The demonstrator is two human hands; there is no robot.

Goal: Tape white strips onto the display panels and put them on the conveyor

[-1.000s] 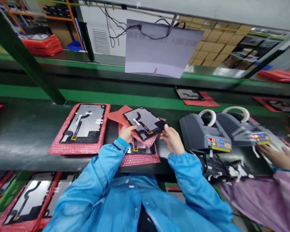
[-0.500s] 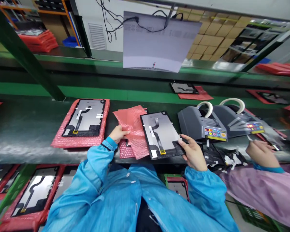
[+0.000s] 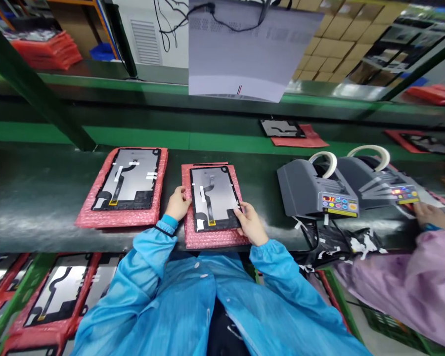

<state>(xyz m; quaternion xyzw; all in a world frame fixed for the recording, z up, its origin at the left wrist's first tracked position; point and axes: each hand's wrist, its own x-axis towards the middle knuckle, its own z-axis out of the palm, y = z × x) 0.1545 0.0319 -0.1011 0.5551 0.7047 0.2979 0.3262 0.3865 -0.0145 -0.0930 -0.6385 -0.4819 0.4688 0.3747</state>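
A tablet screen panel (image 3: 224,190), silver-backed with a black flex cable and white tape strips, lies over a pink bubble-wrap bag (image 3: 207,241) in front of me. My right hand (image 3: 252,225) grips the panel's lower right edge between thumb and fingers. On the other side, my left hand (image 3: 178,203) is closed with its fingertips at the left edge of the bag, close to the panel. A dark edge shows at the top of the pile; what lies underneath is mostly hidden. Further left, a similar panel (image 3: 135,180) rests on a stack of pink bubble-wrap bags (image 3: 85,215).
Two grey tape dispensers (image 3: 300,185) stand to the right, with tape scraps on black plastic (image 3: 341,247) before them. A co-worker's hand (image 3: 433,215) is at the far right. Another panel (image 3: 282,128) lies further back. Below left, a rack (image 3: 13,311) holds more panels.
The panel in my right hand has moved left onto the bubble wrap. The loose bubble-wrap piece lifted by my left hand now lies flat. The co-worker's hand has moved right.
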